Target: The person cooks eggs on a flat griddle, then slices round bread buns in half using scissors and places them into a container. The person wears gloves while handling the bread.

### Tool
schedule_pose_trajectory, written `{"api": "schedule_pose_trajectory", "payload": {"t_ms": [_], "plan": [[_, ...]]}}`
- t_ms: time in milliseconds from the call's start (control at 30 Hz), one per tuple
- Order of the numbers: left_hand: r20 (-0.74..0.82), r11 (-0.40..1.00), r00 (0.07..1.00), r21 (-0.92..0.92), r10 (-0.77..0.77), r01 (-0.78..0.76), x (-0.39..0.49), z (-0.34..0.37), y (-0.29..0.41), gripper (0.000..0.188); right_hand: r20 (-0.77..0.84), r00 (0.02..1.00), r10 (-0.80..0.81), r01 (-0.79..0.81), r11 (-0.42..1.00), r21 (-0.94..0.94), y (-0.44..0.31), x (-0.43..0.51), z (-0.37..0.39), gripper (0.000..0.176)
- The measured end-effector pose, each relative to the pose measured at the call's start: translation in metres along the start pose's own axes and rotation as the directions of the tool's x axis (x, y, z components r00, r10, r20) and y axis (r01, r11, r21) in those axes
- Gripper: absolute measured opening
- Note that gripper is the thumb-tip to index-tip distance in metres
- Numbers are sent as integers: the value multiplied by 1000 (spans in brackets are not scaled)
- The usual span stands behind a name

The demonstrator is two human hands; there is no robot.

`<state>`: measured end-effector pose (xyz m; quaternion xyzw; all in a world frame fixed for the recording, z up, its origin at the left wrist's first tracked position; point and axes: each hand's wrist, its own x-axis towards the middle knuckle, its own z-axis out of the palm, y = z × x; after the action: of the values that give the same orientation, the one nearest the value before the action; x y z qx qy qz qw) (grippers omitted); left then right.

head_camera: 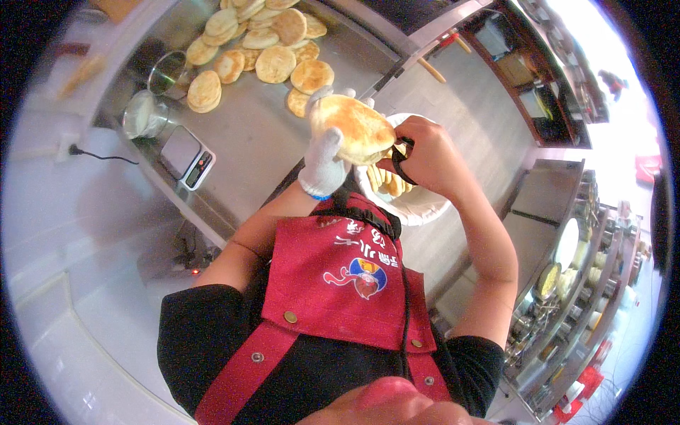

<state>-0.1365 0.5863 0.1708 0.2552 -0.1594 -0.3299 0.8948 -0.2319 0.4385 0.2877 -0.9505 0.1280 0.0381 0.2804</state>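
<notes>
My left hand [324, 159], in a pale knit glove with a blue cuff edge, holds a round browned flatbread [353, 125] tilted up in front of my apron. My right hand [433, 151] is bare. Its fingers are through the black loop handles of what look like scissors [402, 163], held against the bread's right edge; the blades are hidden. Just below both hands stands a round white-lined tub [427, 208], with several flatbreads [390, 180] standing on edge inside it.
On the steel worktop [249, 138] lie many flatbreads [275, 64], some stacked. A digital kitchen scale [187, 156], a clear container with white contents [142, 116] and a clear round vessel [167, 74] stand along its left side. Shelves of containers [576, 297] line the right.
</notes>
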Motion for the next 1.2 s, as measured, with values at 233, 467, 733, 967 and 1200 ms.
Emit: {"api": "schedule_pose_trajectory", "payload": {"t_ms": [233,467,733,967,1200], "plan": [[45,995,998,91,35,-39,-3,6,1,104,-93,993,-71,73,997,15,-8,-5,1,32],[81,998,995,3,64,-65,-3,9,7,105,-34,999,-28,27,999,-29,-4,-11,-2,36],[69,974,982,138,174,-182,0,7,9,113,-42,997,-59,56,997,-57,-3,-13,-11,38],[118,997,992,50,53,-60,-1,9,14,113,-164,972,-170,148,980,-135,-2,-11,3,31],[64,991,997,-132,32,-23,4,13,15,107,-124,972,-201,190,977,-92,-12,-22,-6,32]]}}
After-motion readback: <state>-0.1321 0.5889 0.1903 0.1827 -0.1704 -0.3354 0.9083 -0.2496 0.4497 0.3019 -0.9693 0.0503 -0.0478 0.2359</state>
